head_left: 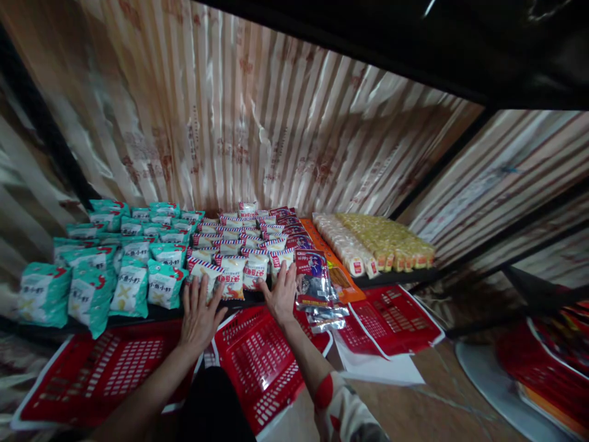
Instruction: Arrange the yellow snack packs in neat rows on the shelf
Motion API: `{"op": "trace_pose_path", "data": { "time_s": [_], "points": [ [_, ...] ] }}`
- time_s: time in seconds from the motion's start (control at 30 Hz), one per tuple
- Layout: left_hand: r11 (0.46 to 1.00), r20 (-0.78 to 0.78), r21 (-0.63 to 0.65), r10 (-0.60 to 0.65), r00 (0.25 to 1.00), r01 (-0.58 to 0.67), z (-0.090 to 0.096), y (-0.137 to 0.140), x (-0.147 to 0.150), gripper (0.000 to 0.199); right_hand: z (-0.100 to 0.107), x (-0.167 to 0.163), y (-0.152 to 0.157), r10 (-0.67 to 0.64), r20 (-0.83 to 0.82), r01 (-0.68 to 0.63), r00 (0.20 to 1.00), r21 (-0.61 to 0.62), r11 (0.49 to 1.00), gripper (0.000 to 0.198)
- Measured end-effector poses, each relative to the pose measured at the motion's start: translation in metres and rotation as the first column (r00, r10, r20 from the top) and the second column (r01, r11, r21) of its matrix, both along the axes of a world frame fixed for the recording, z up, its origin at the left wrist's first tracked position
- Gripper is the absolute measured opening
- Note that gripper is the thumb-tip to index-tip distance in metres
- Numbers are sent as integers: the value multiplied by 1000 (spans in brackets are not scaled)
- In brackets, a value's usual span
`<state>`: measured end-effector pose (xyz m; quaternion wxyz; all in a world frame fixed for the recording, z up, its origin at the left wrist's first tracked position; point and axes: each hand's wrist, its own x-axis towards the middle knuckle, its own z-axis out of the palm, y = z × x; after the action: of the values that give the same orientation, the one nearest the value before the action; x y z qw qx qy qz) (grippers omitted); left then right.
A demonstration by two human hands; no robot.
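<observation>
My left hand [201, 313] has its fingers spread against the front of a white snack bag [205, 270] with a red and blue striped top edge. Fingers apart, my right hand [280, 298] touches another white snack bag [281, 259] at the right end of the front row. Between the hands stand two more bags of that kind, such as this white bag [254, 268] with red lettering. Just right of my right hand, a dark purple packet [313, 276] leans at the shelf's front edge. Neither hand is closed around anything.
Teal snack bags [126, 287] fill the shelf's left part. An orange packet [352, 282] and rows of yellow packs [386, 239] lie to the right. Red baskets [257, 362] sit below the shelf edge. A dark upper shelf [368, 43] overhangs, with striped sheeting [230, 116] behind.
</observation>
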<state>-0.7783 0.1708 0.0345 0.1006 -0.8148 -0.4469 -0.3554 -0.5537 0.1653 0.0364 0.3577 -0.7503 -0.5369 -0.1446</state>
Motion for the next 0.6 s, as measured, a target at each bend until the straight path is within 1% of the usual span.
{"op": "trace_pose_path", "data": {
  "time_s": [0.2,0.3,0.47,0.6],
  "points": [
    [998,29,-2,58,998,-58,-8,5,14,56,-3,3,8,35,20,-35,999,-15,999,84],
    [997,15,-4,79,997,-79,-6,5,18,55,-4,4,13,47,10,-47,999,-23,999,82],
    [995,18,-28,96,995,-95,-2,0,18,57,-6,5,13,87,16,-88,996,19,996,78],
    [996,26,1,92,995,-92,-1,-4,16,56,-8,6,8,102,39,-104,994,44,994,77]
  ]
}}
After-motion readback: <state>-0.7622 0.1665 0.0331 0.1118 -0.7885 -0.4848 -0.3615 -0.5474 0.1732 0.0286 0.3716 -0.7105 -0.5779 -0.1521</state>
